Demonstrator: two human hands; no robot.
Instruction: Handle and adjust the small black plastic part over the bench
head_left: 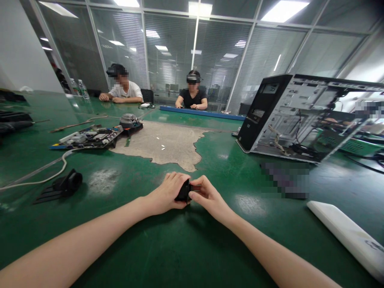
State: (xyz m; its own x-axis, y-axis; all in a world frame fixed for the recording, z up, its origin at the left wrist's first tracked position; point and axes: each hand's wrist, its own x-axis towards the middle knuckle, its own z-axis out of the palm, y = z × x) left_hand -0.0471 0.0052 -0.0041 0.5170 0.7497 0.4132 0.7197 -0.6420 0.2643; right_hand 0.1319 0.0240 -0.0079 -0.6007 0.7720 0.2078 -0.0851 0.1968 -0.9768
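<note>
A small black block-shaped part (183, 191) is held above the green table, low in the middle of the view. My left hand (166, 194) wraps round it from the left, fingers over the top and thumb below, hiding much of it. From the right, my right hand (207, 196) pinches at the block's side with thumb and forefinger. Thin light-coloured strips (196, 189) show between those fingertips and the block; what they are I cannot make out.
A green circuit board (90, 136) and a cooler fan (130, 121) sit back left; a black plastic part (64, 185) lies left. An open computer case (270, 116) stands right, a white slab (345, 236) nearer. Two people (127, 90) sit across the green table (144, 252).
</note>
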